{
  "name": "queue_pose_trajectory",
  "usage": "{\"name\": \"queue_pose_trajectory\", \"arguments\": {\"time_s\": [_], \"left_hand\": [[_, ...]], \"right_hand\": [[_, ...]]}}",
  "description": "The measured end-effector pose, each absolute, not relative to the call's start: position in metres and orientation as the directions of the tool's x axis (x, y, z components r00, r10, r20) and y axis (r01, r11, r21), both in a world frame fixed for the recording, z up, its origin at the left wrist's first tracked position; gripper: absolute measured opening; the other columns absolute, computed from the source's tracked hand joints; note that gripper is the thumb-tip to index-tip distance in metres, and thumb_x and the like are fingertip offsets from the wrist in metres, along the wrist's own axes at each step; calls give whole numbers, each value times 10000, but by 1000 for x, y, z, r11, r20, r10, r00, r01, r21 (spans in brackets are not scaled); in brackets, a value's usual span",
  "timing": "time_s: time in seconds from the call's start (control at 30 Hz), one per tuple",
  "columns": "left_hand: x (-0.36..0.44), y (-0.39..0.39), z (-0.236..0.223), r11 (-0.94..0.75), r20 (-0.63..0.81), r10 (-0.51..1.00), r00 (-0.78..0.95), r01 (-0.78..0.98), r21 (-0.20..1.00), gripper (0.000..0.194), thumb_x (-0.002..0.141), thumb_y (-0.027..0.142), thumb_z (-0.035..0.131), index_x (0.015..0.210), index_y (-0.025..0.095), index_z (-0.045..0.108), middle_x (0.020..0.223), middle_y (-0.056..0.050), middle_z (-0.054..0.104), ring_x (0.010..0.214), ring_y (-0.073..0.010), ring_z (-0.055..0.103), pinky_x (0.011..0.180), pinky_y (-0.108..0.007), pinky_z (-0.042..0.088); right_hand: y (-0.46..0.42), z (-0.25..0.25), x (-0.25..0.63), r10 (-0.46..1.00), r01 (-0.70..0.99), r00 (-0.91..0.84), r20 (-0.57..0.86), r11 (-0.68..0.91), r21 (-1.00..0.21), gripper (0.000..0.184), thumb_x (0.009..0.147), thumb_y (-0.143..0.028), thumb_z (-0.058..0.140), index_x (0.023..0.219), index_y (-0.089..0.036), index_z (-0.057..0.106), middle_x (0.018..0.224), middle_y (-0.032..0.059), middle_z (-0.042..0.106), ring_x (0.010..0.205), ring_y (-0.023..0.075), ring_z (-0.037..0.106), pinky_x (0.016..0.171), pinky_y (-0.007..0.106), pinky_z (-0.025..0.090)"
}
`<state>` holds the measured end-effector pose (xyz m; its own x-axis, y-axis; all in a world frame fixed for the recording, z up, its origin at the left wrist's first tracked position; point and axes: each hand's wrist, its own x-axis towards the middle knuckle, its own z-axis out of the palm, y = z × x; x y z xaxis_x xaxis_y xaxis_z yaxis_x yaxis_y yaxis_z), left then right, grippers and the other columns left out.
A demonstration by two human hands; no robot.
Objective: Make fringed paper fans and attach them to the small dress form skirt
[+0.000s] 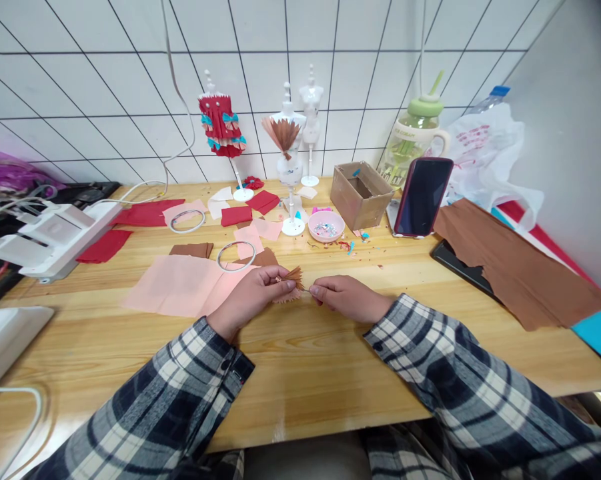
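Note:
My left hand [265,290] pinches a pleated brown and pink fan [294,277] of thin, paper-like sheets between thumb and fingers. Just right of it, my right hand [337,295] is closed, its fingertips holding a thin strand by the fan's gathered end; its kind is too small to tell. Left of my left hand lie pink sheets [175,285] and a silver ring [236,256]. Beyond my hands, a white mini dress form [293,175] wears a similar brown and pink pleated fan [285,137] on its chest.
Behind stand a dress form in a red ruffled dress [221,127] and a bare dress form [310,107]. A pink bowl [326,227] of small gems sits near a cardboard box [363,197]. A phone [423,197], green-lidded bottle [414,137] and brown sheets [525,267] are right; a power strip [70,243] is left.

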<state>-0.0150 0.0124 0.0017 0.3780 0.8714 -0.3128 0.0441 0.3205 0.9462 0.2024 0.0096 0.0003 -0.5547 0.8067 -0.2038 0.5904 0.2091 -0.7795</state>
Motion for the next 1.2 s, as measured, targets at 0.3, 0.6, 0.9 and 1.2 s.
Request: {"name": "queue_pose_trajectory", "arguments": {"time_s": [0.3,0.6,0.9,1.2], "left_hand": [[-15,11,1,323,-326,877,353,69,944,302,692,396,800,851,165,684,808,-36,736,726,-165,659,720,-276,468],[-14,12,1,341,-326,879,349,20,940,261,696,369,801,822,171,687,768,-17,722,683,-144,643,659,-250,460],[-11,16,-3,351,-299,929,218,-266,898,210,685,265,810,834,159,708,803,-18,732,723,-122,660,706,-225,502],[-9,13,-1,342,-292,923,249,-191,920,220,694,291,809,844,174,696,796,-1,726,727,-128,660,728,-245,493]], "right_hand": [[10,-1,203,800,589,-565,-201,221,-777,401,956,-458,382,714,-185,549,653,-20,527,649,126,470,604,254,309],[10,1,203,795,615,-564,-221,227,-755,395,962,-448,380,700,-189,522,646,-20,512,644,129,462,605,262,298],[-4,-1,189,888,698,-440,-131,247,-672,290,999,-449,332,910,-215,478,738,2,550,676,157,485,614,260,276],[-4,-3,187,893,692,-429,-138,227,-686,309,1007,-453,332,872,-219,482,758,5,574,703,159,509,632,256,291]]}}
